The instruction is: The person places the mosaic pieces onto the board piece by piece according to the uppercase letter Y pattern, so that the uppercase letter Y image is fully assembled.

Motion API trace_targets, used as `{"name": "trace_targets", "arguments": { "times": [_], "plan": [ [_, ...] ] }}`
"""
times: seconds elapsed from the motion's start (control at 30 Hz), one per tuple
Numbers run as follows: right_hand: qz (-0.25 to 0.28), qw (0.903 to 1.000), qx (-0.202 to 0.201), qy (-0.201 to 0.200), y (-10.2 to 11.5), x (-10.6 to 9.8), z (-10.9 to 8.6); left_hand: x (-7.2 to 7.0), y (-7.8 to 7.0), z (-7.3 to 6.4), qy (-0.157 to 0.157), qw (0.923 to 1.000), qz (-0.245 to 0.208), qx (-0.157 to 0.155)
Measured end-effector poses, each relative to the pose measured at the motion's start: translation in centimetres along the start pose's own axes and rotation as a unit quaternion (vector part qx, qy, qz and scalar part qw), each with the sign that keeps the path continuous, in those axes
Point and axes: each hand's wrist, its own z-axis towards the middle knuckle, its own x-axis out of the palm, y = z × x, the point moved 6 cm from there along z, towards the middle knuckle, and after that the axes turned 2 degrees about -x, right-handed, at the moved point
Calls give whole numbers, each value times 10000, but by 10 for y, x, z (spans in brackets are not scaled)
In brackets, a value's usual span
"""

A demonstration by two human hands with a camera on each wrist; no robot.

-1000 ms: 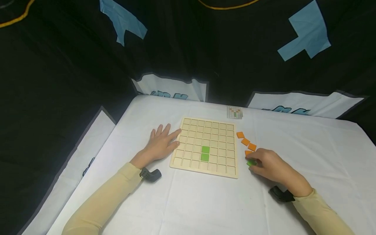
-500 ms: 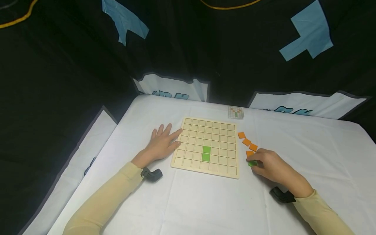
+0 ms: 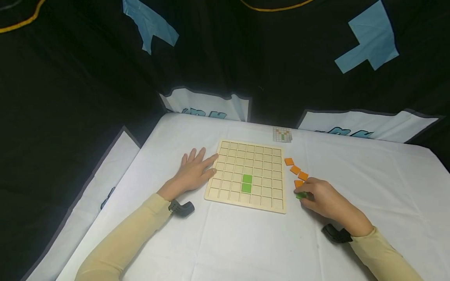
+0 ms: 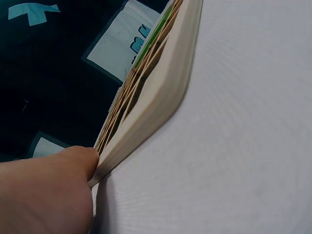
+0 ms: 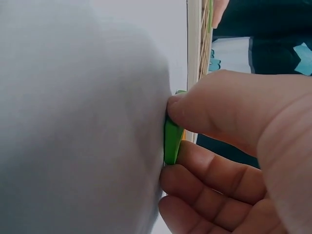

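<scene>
A pale wooden grid board (image 3: 265, 208) lies on the white cloth, with two green tiles (image 3: 247, 183) set in adjoining cells, one nearer me than the other. At its left edge rests my left hand (image 3: 191, 175), fingers spread, thumb and forefinger touching the rim. The left thumb (image 4: 80, 161) meets the board's edge in the left wrist view. To the right of the board, my right hand (image 3: 323, 198) pinches a loose green tile (image 5: 171, 141) low at the cloth, thumb on one side and fingertips on the other. In the head view, the hand partly covers this tile.
Several orange tiles (image 3: 295, 169) trail in a loose row beside the board's right edge, the nearest one close to my right fingertips. A small card with a printed coloured grid (image 3: 282, 135) lies near the table's far edge. Black curtains stand behind the table.
The head view has shifted slightly. My right hand stays at the green tile with hardly any movement, and my left hand keeps its place on the board's edge.
</scene>
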Motion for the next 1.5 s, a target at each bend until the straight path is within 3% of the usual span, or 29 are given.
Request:
{"name": "trace_targets", "arguments": {
  "times": [0.9, 1.1, 1.5],
  "plan": [
    [51, 9999, -91, -31, 9, 7, 7, -1, -1, 0, 88, 9999, -56, -113],
    [134, 9990, -348, -228, 11, 4, 15, -4, -2, -1, 69, 9999, -53, -112],
    [338, 9988, -309, -155, 13, 5, 34, 0, 0, 0, 95, 9999, -79, -109]
  ]
}}
